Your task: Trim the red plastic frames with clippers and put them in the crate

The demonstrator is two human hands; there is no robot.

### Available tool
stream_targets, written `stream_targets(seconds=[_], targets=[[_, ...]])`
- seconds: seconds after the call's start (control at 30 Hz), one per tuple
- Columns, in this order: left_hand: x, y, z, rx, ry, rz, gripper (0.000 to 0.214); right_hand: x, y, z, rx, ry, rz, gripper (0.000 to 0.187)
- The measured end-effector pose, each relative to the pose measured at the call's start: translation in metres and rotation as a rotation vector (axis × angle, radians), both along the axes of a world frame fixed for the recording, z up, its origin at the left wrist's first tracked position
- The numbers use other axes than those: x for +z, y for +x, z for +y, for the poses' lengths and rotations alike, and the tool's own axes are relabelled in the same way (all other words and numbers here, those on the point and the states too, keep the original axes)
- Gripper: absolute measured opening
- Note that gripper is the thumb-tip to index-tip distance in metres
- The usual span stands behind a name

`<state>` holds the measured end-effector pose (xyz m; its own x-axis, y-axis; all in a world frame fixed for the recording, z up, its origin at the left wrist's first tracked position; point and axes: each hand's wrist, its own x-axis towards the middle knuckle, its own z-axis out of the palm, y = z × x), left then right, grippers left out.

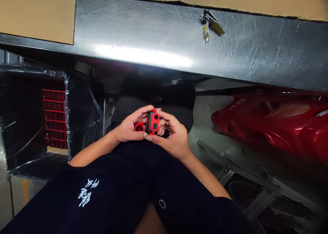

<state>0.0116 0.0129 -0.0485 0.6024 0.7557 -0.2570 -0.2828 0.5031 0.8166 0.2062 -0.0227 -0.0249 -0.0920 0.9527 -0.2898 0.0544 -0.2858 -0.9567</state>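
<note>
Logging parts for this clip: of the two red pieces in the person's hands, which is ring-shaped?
The small red ring beside the left hand has an open centre. The other piece, a boxy red block with black insets, is squarish and sits between that hand and the right hand.

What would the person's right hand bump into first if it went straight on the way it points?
The right hand would most likely meet the red plastic part first; it seems to touch it now, though depth is unclear.

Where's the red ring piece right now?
In the head view, the red ring sits near the centre, at the left hand, just left of the red-and-black housing, which the right hand also grips.
</note>
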Motion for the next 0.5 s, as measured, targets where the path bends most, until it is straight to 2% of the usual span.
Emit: stream_targets(seconds=[0.3,0.5], targets=[[-0.0072,0.0026,0.0019,-0.021,0.157,0.014,0.086,-0.0031,0.0054,0.0019,0.022,0.064,0.100,0.068],[-0.0046,0.0057,0.0044,-0.010,0.192,0.096,0.091,-0.0047,0.0027,0.0028,-0.032,-0.009,0.236,0.070]])
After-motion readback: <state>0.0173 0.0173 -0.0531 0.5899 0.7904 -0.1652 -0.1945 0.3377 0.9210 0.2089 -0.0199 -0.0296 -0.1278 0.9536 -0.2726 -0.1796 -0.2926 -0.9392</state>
